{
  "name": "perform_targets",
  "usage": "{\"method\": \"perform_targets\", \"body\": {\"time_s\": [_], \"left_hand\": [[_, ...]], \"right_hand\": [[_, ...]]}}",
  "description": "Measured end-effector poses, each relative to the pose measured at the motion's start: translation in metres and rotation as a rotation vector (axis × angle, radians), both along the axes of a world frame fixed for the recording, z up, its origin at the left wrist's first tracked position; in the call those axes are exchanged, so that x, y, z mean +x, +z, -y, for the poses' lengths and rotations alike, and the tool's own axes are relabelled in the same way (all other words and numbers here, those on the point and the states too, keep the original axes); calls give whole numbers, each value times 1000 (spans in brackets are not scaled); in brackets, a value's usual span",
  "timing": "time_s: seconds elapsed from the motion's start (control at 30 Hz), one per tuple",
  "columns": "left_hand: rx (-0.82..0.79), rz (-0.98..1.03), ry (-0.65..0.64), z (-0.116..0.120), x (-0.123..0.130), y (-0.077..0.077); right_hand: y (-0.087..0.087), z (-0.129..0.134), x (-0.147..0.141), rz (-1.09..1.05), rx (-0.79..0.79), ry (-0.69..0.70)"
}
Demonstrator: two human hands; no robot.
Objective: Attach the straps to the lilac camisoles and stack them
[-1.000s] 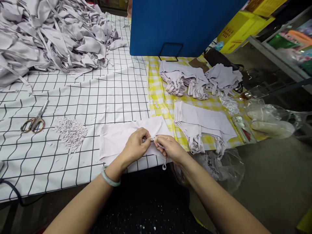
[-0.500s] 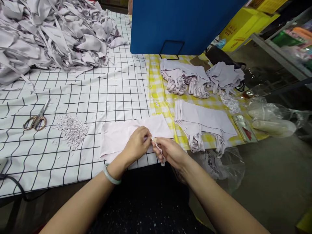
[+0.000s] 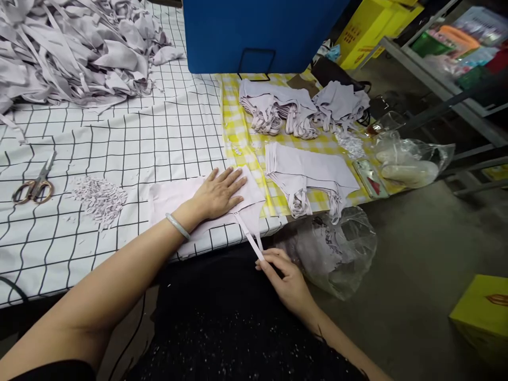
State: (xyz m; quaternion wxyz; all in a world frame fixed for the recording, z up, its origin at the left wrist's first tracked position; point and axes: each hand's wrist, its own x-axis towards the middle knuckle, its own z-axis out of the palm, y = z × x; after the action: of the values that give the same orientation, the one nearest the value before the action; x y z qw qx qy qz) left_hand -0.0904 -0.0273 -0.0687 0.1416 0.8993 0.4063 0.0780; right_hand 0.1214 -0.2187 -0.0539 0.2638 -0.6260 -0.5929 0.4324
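A pale pink strapped garment (image 3: 178, 191) lies flat at the table's front edge. On top of it rests my left hand (image 3: 220, 194), palm down with its fingers spread. My right hand (image 3: 283, 275) is below the edge, pinching a thin shoulder strap (image 3: 251, 238) of the garment and drawing it taut toward my body. To the right is a neat stack of similar garments (image 3: 313, 172), straps hanging toward me. A heap of small fabric snippets (image 3: 101, 201) and a pair of scissors (image 3: 36, 186) lie to the left.
Behind are a big pile of loose garments (image 3: 79, 53), a blue board (image 3: 254, 37) on a wire stand, and more stacked garments (image 3: 278, 106). A phone (image 3: 371, 179) and clear plastic bags (image 3: 413, 164) sit at the right edge. Another plastic bag (image 3: 345, 259) hangs below.
My hands were together at the strap. The left has flattened onto the garment; the right has moved down toward me, stretching the strap. The view has shifted right.
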Motion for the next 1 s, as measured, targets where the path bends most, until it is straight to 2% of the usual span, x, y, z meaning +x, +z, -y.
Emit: {"method": "perform_targets", "body": {"time_s": [0.07,0.1,0.17,0.23,0.3,0.37,0.47,0.57,0.67,0.73,0.83,0.9,1.0], "left_hand": [[-16,4,9,-2,-1,1],[-21,27,18,-2,-4,3],[28,133,97,3,-17,10],[165,282,259,15,-38,17],[296,369,406,36,-63,21],[311,314,440,60,-84,20],[196,90,467,89,-100,9],[93,-53,511,101,-102,-2],[57,-66,510,100,-100,-6],[34,-52,494,96,-101,-4],[-36,-19,455,94,-109,4],[-25,72,449,101,-117,11],[120,362,403,126,-124,21]], "right_hand": [[-9,4,2,-56,30,-39],[-10,3,3,-47,93,-87],[-6,-8,6,51,327,-197],[4,-34,7,168,572,-233],[13,-73,5,240,677,-171],[18,-120,-3,344,623,-95],[16,-180,-20,654,430,-26],[9,-206,-31,794,341,22],[3,-202,-33,820,358,3],[0,-193,-33,854,460,9],[1,-175,-30,849,561,178],[6,-157,-26,750,540,271],[13,-110,-26,379,465,374]]}}
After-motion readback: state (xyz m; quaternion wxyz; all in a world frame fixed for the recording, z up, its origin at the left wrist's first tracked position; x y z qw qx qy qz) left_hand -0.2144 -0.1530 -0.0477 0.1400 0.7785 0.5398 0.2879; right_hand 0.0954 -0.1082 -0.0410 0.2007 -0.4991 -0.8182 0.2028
